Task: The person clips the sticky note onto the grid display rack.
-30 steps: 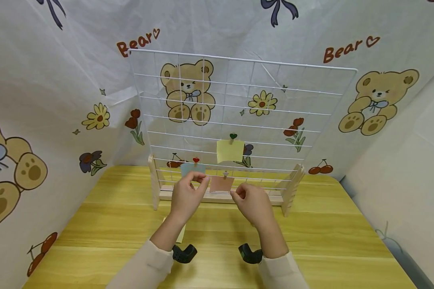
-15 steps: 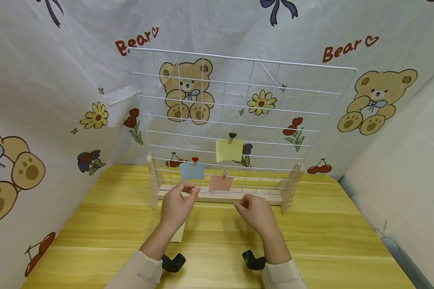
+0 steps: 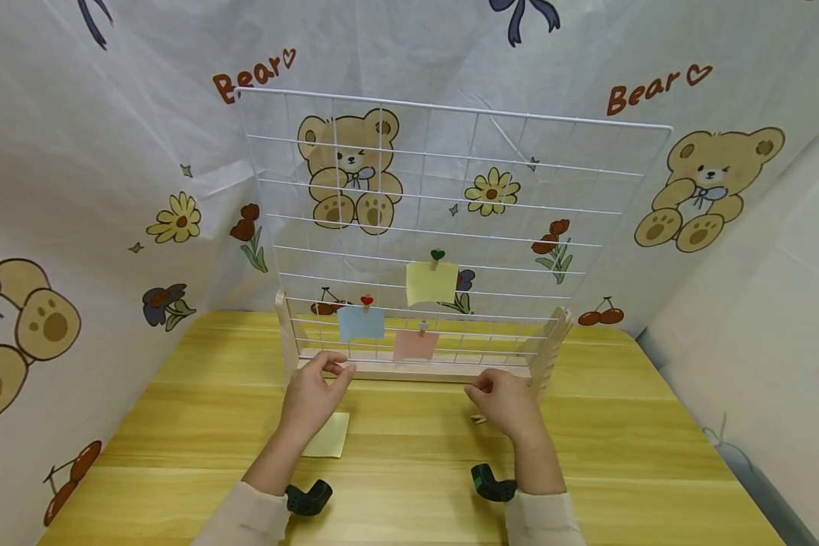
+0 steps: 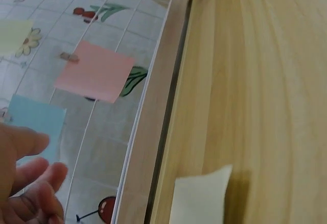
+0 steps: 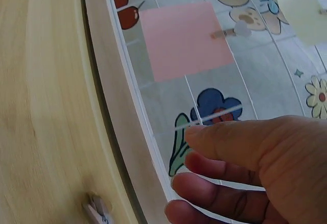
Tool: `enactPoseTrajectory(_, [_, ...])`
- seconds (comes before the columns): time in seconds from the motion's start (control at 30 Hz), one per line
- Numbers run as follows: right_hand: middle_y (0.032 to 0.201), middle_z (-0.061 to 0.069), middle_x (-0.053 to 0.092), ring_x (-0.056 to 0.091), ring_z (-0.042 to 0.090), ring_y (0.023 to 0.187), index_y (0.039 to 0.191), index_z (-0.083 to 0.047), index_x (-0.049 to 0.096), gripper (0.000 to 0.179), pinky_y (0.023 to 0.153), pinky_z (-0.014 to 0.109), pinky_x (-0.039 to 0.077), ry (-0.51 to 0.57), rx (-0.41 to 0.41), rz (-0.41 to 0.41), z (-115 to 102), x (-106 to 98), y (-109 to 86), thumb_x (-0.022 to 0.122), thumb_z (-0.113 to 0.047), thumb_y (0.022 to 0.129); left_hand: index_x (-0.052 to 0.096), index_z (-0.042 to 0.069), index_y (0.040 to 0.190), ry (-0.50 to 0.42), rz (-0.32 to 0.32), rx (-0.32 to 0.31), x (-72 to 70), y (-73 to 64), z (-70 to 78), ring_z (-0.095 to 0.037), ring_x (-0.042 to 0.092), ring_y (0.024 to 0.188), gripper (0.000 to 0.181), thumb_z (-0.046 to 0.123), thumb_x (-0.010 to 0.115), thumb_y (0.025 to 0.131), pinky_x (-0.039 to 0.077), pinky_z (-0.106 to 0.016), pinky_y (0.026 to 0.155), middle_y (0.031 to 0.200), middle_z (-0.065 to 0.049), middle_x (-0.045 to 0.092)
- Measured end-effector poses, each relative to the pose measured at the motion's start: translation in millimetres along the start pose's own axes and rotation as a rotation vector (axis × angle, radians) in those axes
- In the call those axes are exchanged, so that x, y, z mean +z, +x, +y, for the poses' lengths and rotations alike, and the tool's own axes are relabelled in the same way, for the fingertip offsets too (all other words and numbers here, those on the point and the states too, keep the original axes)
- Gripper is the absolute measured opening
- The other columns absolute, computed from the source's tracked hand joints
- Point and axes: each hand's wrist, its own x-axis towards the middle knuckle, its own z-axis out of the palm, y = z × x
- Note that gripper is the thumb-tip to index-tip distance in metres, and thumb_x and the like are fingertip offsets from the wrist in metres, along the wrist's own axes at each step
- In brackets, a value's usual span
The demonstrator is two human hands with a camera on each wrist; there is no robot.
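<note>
My left hand hovers over the table by the left part of the rack base, fingers loosely bent and holding nothing. Below it a pale yellow sticky note lies on the tabletop. My right hand is to the right, fingers relaxed with nothing between them. Beside it a small wooden clothespin lies on the table. A white wire grid stands upright behind both hands. Clipped to it are a blue note, a pink note and, higher up, a yellow note.
The grid sits in a wooden stand with notched side posts. Behind it hangs a white cloth printed with bears and flowers. A wood-grain table extends in front. Small heart-topped clothespins, one of them red, hold the notes.
Both hands have drawn down and apart from the pink note. The blue note, covered in part before, now shows whole. The table note and clothespin have come into clearer view.
</note>
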Motion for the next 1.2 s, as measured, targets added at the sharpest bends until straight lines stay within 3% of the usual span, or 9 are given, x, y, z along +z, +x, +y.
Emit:
enactPoseTrajectory(0.17, [0.08,0.003,0.067,0.054,0.018,0.07,0.09,-0.009,0.071,0.014,0.061,0.032,0.043,0.019,0.023,-0.014,13.6,-12.8,-4.1,0.07,-0.021,0.096,0.07,0.015,0.115,0.055,-0.077,-0.063,-14.2,3.0,-9.2,-0.013,0.049,0.054,0.027,0.033,0.072,0.095,0.042,-0.029,0.053,0.106,-0.009,0.075])
enactPoseTrajectory(0.37, [0.088,0.008,0.07,0.057,0.022,0.077,0.097,-0.008,0.072,0.017,0.065,0.034,0.044,-0.015,0.076,-0.011,29.6,-27.6,-8.8,0.069,-0.025,0.096,0.07,0.014,0.116,0.131,-0.147,-0.099,-28.6,4.8,-14.9,-0.015,0.06,0.071,0.029,0.035,0.07,0.096,0.046,-0.032,0.064,0.108,-0.007,0.074])
enactPoseTrajectory(0.63, [0.097,0.012,0.072,0.061,0.024,0.084,0.103,-0.006,0.07,0.021,0.071,0.04,0.05,-0.026,0.109,-0.032,36.0,-39.7,-13.3,0.068,-0.027,0.097,0.07,0.007,0.113,0.289,-0.347,-0.133,-40.8,0.5,-15.2,-0.03,0.065,0.1,0.031,0.026,0.077,0.09,0.052,-0.049,0.084,0.116,-0.014,0.07])
enactPoseTrajectory(0.8, [0.102,0.014,0.072,0.063,0.026,0.089,0.107,-0.005,0.07,0.023,0.076,0.045,0.052,-0.025,0.126,-0.054,41.6,-43.2,-13.0,0.068,-0.026,0.097,0.068,0.004,0.109,0.401,-0.391,-0.137,-47.3,-1.3,-14.3,-0.028,0.06,0.089,0.041,0.024,0.088,0.079,0.05,-0.045,0.077,0.109,-0.015,0.067])
enactPoseTrajectory(1.0, [0.102,0.016,0.071,0.062,0.027,0.087,0.108,-0.003,0.07,0.022,0.074,0.043,0.051,-0.01,0.138,-0.102,47.3,-39.1,-10.7,0.069,-0.021,0.095,0.066,0.004,0.109,0.408,-0.454,-0.164,-47.9,-1.9,-15.8,-0.027,0.055,0.085,0.045,0.018,0.091,0.074,0.048,-0.043,0.075,0.104,-0.016,0.063])
enactPoseTrajectory(1.2, [0.079,0.006,0.064,0.054,0.02,0.072,0.097,-0.005,0.068,0.014,0.062,0.032,0.042,0.029,0.148,-0.16,48.6,-22.5,-11.7,0.07,-0.018,0.094,0.067,0.006,0.105,0.432,-0.473,-0.163,-45.2,-2.4,-19.0,-0.026,0.056,0.083,0.04,0.016,0.09,0.075,0.049,-0.043,0.075,0.101,-0.013,0.066])
